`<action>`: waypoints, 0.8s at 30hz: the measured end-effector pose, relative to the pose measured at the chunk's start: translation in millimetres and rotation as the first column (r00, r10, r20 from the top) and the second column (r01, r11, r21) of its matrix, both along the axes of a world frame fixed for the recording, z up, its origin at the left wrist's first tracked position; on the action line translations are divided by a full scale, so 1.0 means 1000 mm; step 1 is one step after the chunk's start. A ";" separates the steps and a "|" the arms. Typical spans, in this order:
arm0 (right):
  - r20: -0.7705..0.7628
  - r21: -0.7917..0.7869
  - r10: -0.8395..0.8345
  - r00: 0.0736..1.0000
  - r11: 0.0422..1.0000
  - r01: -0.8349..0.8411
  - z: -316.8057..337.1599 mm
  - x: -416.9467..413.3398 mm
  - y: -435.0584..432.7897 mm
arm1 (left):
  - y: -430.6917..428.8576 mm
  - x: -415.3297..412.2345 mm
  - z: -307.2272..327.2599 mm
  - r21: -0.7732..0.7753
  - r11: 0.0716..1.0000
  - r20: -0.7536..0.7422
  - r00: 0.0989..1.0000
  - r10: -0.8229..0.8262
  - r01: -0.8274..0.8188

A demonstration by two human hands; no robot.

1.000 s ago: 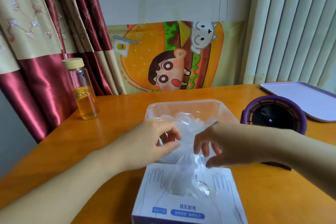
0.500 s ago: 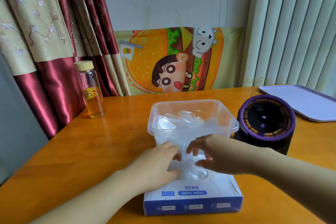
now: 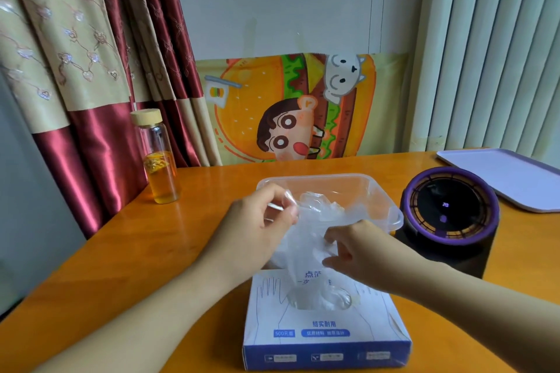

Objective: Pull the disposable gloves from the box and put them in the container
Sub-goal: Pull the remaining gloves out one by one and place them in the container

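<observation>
Near the desk's [image 3: 145,254] front edge, blue-and-white box [image 3: 325,331], with one clear glove [image 3: 304,251] standing up out of its slot. Over it, left hand [image 3: 257,228] pinching the glove's top corner; right hand [image 3: 362,253] gripping the same glove lower, fingers curled. Just behind, clear container [image 3: 318,176] holding more crumpled gloves [image 3: 319,202].

The white cardboard glove box [image 3: 327,336] has a blue front band and outlined hand drawings. The maroon-and-beige satin curtain [image 3: 75,85] carries embroidered flowers. The round black device [image 3: 448,221] wears a purple rim.
</observation>
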State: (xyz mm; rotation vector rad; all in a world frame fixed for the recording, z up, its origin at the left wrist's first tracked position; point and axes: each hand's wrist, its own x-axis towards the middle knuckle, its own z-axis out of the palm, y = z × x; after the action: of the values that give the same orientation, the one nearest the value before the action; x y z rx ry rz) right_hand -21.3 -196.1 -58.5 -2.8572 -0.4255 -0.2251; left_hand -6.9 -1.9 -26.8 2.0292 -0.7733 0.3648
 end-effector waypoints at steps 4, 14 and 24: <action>0.134 0.091 0.041 0.990 0.994 -0.053 0.016 -0.005 0.000 | 0.006 0.006 0.021 -0.345 0.938 -0.176 0.981 -0.078 0.013; 0.065 0.730 -0.085 0.994 0.683 0.011 0.055 0.001 -0.014 | 0.023 0.031 0.026 -0.587 0.782 -0.564 0.800 -0.206 -0.212; 0.118 0.527 0.167 0.979 0.825 -0.205 0.084 -0.002 -0.004 | 0.022 0.025 0.037 -0.188 0.977 -0.037 0.994 0.100 -0.105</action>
State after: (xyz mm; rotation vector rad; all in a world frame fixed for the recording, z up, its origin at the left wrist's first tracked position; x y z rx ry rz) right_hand -23.2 -200.1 25.1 -2.2435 -0.5510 -0.3433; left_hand 17.6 19.9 9.8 1.8945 -0.5947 0.4511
